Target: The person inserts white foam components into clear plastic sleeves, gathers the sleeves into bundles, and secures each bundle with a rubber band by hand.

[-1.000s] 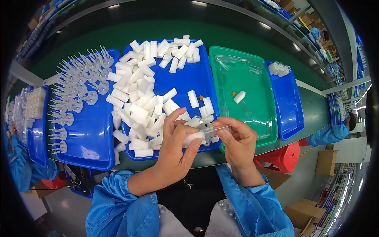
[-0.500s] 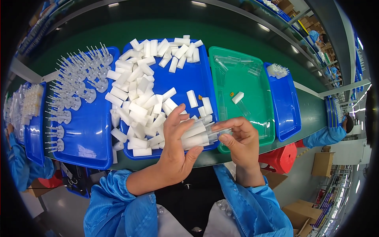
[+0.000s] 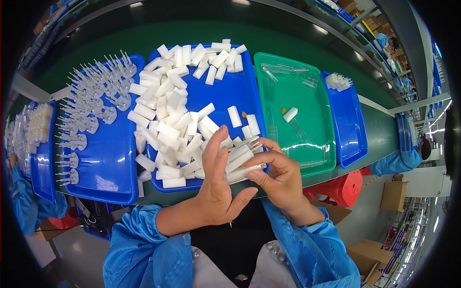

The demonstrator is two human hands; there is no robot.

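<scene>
My right hand [image 3: 281, 178] grips several clear plastic tubes [image 3: 258, 145] with white foam blocks [image 3: 238, 162] in or against them; its fingers partly cover the bundle. My left hand [image 3: 217, 188] is held upright with fingers stretched and thumb apart, its palm close against the left ends of the foam blocks. Whether it touches them I cannot tell. Both hands are over the near edge of the middle blue tray [image 3: 206, 98], where many loose white foam blocks [image 3: 165, 129] are heaped. A foam block [image 3: 290, 114] joined to a clear tube lies in the green tray [image 3: 307, 144].
A left blue tray [image 3: 103, 168] holds rows of clear, pronged plastic pieces [image 3: 91, 96]. More clear tubes [image 3: 283, 69] lie in the green tray's far end. On the right stands a narrow blue tray [image 3: 353, 137] with a white pronged cluster [image 3: 338, 81]. A red stool [image 3: 338, 188] stands below.
My right hand has moved left, bringing the tubes and foam blocks closer to my left palm. The left hand's fingers have straightened, and its thumb has swung outward.
</scene>
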